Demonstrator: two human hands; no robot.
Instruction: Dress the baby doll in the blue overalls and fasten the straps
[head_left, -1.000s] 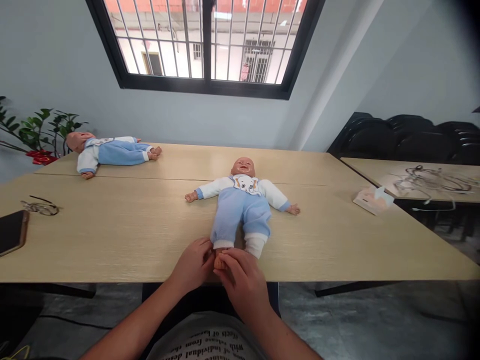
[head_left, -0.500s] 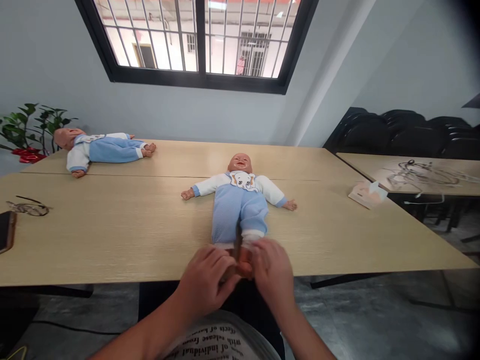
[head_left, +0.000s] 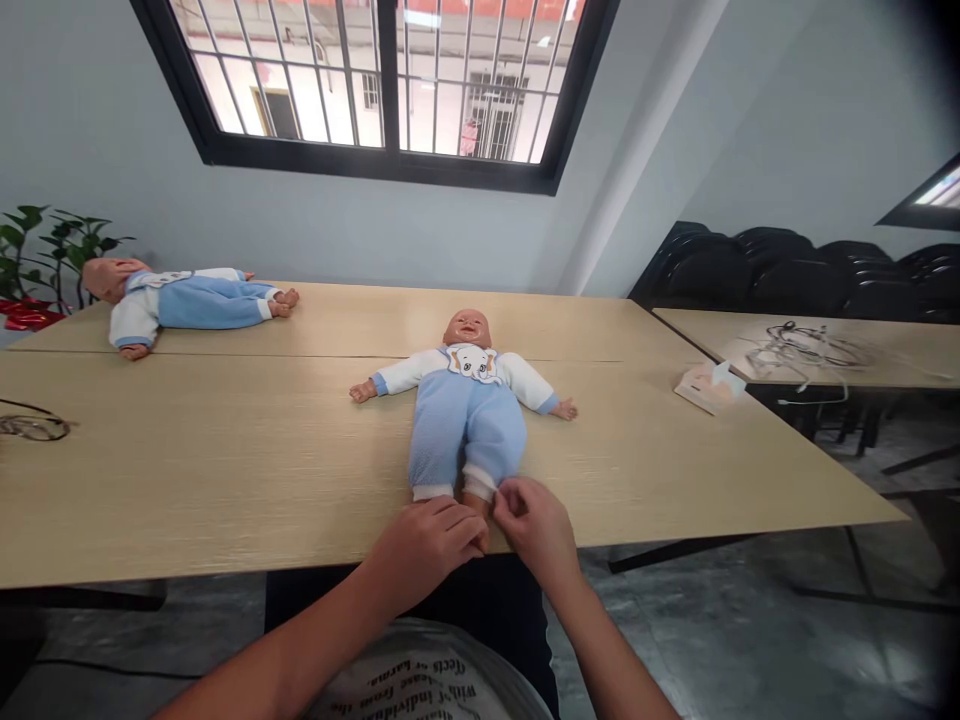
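A baby doll (head_left: 466,405) in a blue and white suit lies face up on the wooden table (head_left: 225,450), arms spread, feet toward me at the near edge. My left hand (head_left: 427,540) is closed over the doll's feet, covering them. My right hand (head_left: 534,522) pinches at the white cuff of the doll's right-side leg, fingers pressed together. Both hands touch each other at the doll's feet.
A second doll (head_left: 176,300) in the same suit lies on its side at the far left. Glasses (head_left: 26,425) rest at the left edge. A tissue pack (head_left: 706,386) sits at the right. Black chairs (head_left: 787,270) and a cable-strewn table (head_left: 810,350) stand to the right, a plant (head_left: 45,250) at the far left.
My hands shifted from the doll's left foot to both feet and the right-side cuff. The view swung right, so the phone at the left edge dropped out of sight.
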